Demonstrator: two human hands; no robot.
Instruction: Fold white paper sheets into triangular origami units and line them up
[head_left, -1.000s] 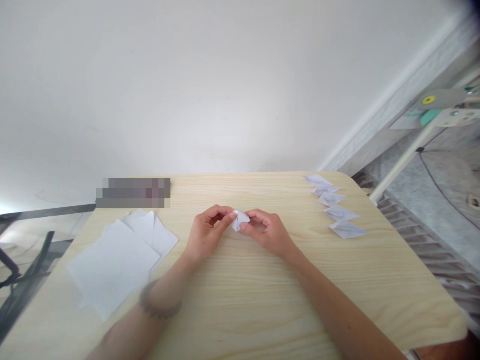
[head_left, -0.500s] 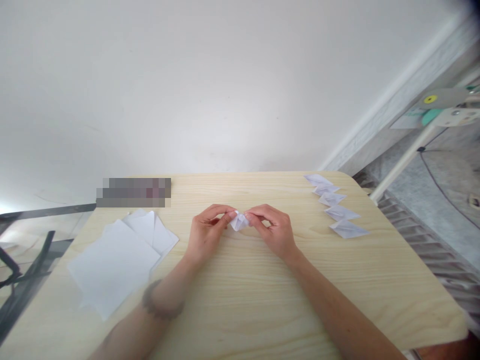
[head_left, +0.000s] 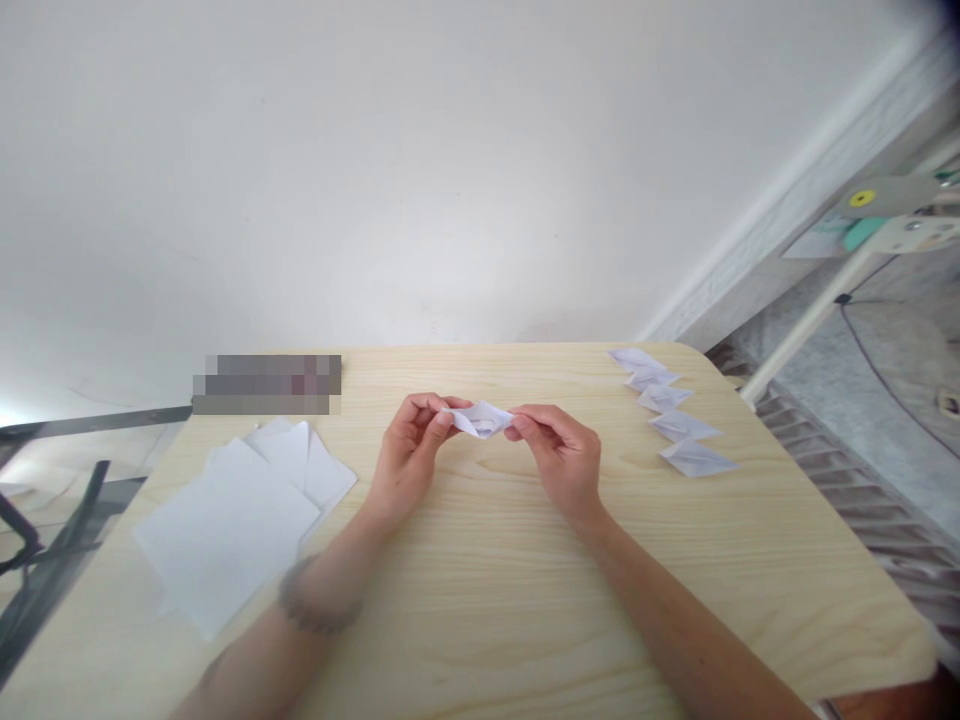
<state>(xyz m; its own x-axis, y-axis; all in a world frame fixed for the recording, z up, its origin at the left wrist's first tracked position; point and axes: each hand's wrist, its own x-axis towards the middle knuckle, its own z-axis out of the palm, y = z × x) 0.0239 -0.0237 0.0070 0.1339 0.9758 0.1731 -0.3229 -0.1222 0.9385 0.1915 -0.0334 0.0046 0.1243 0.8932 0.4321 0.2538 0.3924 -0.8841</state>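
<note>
Between my hands, a folded white paper boat [head_left: 483, 420] is held by its two pointed ends, its middle spread open. My left hand [head_left: 412, 445] pinches the left tip between thumb and fingers. At the right tip, my right hand [head_left: 562, 450] grips with thumb and forefinger, the other fingers curled. Several similar folded paper boats [head_left: 686, 428] lie in a slanting row on the right of the table. A fanned stack of white paper sheets [head_left: 232, 520] lies to the left of my left hand.
The pale wooden table [head_left: 480, 600] stands against a white wall [head_left: 450, 180]. At its back left corner is a blurred-out dark object [head_left: 262, 385]. Beyond the right edge are a white pole [head_left: 810, 320] and a hanging cable.
The folded paper has opened out from a compact, crumpled-looking shape into a wider boat. My hands have moved slightly apart and up, still holding its ends.
</note>
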